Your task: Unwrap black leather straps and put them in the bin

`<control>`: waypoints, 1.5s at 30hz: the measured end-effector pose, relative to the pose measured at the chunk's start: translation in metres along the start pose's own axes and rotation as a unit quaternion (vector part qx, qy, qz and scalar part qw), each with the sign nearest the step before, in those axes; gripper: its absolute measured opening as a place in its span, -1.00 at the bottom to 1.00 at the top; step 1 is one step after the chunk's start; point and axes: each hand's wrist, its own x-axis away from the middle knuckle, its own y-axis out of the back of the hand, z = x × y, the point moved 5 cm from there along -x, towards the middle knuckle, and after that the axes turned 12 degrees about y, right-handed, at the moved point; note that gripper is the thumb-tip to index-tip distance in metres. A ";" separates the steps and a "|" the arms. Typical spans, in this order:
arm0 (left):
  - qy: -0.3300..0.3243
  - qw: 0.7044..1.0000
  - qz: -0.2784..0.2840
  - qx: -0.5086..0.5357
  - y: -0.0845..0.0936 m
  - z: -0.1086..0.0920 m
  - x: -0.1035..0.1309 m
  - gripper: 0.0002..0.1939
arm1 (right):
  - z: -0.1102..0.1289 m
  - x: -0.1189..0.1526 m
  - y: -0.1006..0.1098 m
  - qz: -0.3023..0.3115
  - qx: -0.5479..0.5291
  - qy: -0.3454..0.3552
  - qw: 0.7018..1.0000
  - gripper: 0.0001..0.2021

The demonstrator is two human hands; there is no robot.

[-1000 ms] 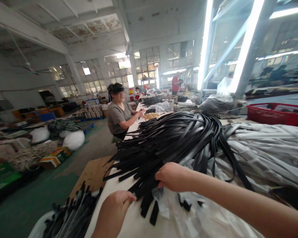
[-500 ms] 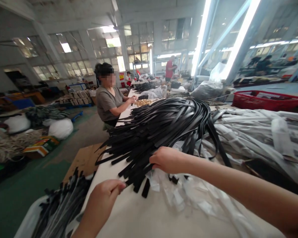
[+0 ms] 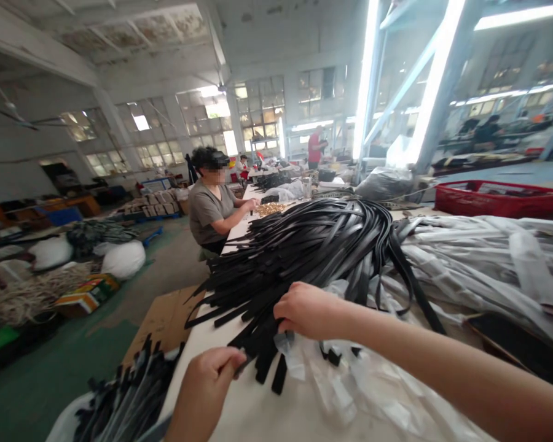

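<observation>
Head view: the black straps (image 3: 304, 252) lie heaped on your desk (image 3: 239, 417). Your left hand (image 3: 207, 387) pinches one strap end, while your right hand (image 3: 306, 310) presses the pile, apparently steadying it beside clear plastic sleeves (image 3: 350, 380).

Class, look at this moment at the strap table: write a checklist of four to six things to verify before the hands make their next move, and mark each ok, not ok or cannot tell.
1. Left hand pinches the end of a black strap: ok.
2. Right hand rests on the strap pile, pressing it down: ok.
3. Pinched strap is free of the others: cannot tell, the ends overlap.
4. Bare white table lies in front of the left hand: ok.
5. Clear plastic wrap kept off the strap ends: not ok, it lies against them.
6. Seated co-worker is well away from both hands: ok.
</observation>
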 end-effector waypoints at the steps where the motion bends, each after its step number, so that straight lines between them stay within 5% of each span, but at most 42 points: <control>1: -0.011 1.000 -0.006 0.000 -0.002 -0.007 0.001 -0.59 | 0.008 -0.006 0.000 -0.002 0.007 0.014 1.000 -0.82; 4: -0.031 0.999 -0.032 -0.016 0.001 -0.012 0.007 -0.61 | 0.024 -0.011 0.004 -0.006 0.022 0.041 0.999 -0.79; 10: 0.018 0.999 -0.031 -0.006 0.020 0.020 0.021 -0.61 | -0.001 0.018 0.019 -0.020 -0.018 -0.027 0.999 -0.82; 17: -0.034 0.998 -0.043 0.004 0.010 -0.017 0.025 -0.61 | 0.044 -0.014 0.010 -0.020 0.008 0.060 0.998 -0.78; 24: 0.023 0.999 -0.043 0.019 0.027 0.024 0.034 -0.57 | 0.023 0.001 0.020 -0.014 -0.049 -0.008 0.999 -0.86; 32: 0.010 0.999 -0.030 0.023 0.020 0.002 0.041 -0.62 | 0.063 -0.030 0.009 -0.028 -0.154 0.032 0.987 -0.90; 36: 0.046 0.995 -0.029 0.081 0.035 0.005 0.043 -0.59 | 0.061 -0.038 0.009 -0.088 -0.312 0.008 0.946 -0.88; 40: 0.048 0.991 -0.027 0.120 0.046 0.003 0.040 -0.62 | 0.066 -0.065 -0.017 -0.071 -0.520 -0.076 0.848 -0.90; 45: 0.075 0.984 -0.005 0.162 0.059 0.021 0.047 -0.49 | 0.078 -0.095 -0.034 -0.092 -0.599 -0.089 0.790 -0.90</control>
